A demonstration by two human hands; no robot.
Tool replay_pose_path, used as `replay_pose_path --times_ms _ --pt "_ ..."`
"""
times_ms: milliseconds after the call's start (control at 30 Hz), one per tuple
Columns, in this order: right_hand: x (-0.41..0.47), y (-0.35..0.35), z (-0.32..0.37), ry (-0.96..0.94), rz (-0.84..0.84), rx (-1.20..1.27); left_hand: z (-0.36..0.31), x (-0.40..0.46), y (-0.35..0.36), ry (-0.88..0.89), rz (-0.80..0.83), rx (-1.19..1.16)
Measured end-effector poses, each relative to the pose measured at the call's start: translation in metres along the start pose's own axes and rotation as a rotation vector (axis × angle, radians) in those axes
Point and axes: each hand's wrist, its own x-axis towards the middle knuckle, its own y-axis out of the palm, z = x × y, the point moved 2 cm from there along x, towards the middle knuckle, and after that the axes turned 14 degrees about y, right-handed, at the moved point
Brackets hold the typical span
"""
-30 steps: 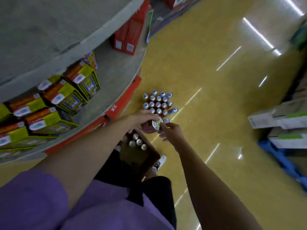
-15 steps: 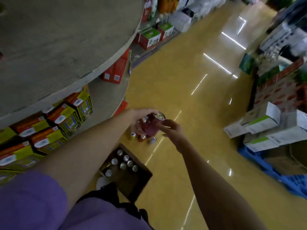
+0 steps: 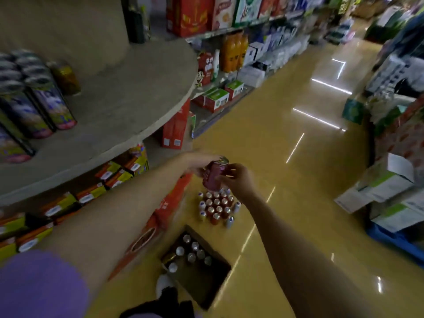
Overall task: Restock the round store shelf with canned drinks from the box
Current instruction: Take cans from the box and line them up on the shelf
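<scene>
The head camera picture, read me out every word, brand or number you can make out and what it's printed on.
None can be read.
Red can held in both hands: label blurred.
Tall cans on the round shelf: print smeared.
Yellow-green cartons below: labels too small.
Red panel at the shelf base: white characters, illegible.
Aisle boxes: blurred.

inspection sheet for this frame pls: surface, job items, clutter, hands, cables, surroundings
Surface: round shelf, upper tier mostly bare; tall cans stand at its left.
Job's things: red can held in the air, tilted; open box on the floor, some cans left inside; cluster of cans upright on the floor beyond it.
Clutter: yellow and orange cartons on the lower tier.
Hands: left hand and right hand both grip the red can, fingers curled round it.
Cables: nothing seen.
Surroundings: shiny yellow aisle floor, stocked wall shelves behind, stacked white boxes at right.
</scene>
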Motion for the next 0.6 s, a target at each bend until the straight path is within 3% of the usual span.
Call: replay_pose_path --times_ms 200,433,600 --pt "-0.029 0.017 0.043 -0.129 0.008 -0.024 -0.012 -0.042 -0.036 0.144 -0.082 0.203" --pt "-0.059 0.054 0.089 -0.138 0.176 -0.004 -0.02 -0.106 -0.096 0.238 -0.181 0.202" --pt "-0.084 0.087 0.121 -0.279 0.248 -0.123 -0.025 -0.146 -0.138 0.267 -0.078 0.241"
